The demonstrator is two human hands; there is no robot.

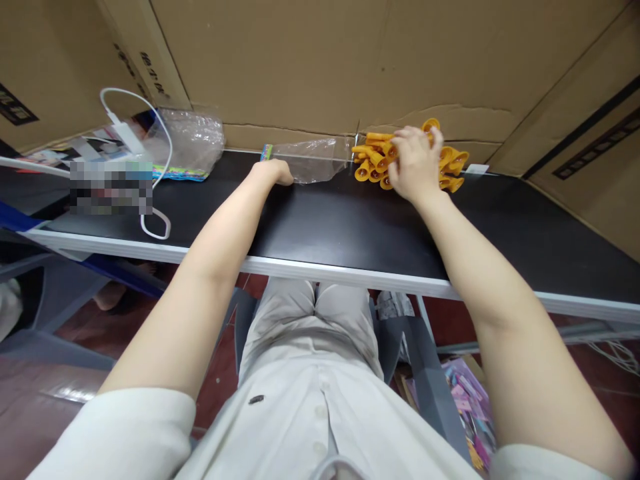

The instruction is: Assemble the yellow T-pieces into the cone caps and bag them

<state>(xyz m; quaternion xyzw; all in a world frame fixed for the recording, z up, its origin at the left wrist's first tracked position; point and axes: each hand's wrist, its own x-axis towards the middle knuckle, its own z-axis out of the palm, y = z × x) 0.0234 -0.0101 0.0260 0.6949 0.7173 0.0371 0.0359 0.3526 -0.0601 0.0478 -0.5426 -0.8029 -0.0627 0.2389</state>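
My left hand (273,172) is closed on the end of a clear plastic bag (313,159) that lies on the black table (330,227) near its far edge. My right hand (416,162) rests on a pile of several small orange plastic pieces (373,160), with its fingers curled down over them. The bag's open end lies right beside the orange pile. Whether the right hand has any piece pinched in it is hidden by the back of the hand.
Cardboard boxes (310,60) wall in the far side and the right (590,133) of the table. At the left lie a stack of clear bags (193,143), a white charger with its cable (150,133) and a blurred object (111,187). A box of colourful packets (470,400) sits under the table.
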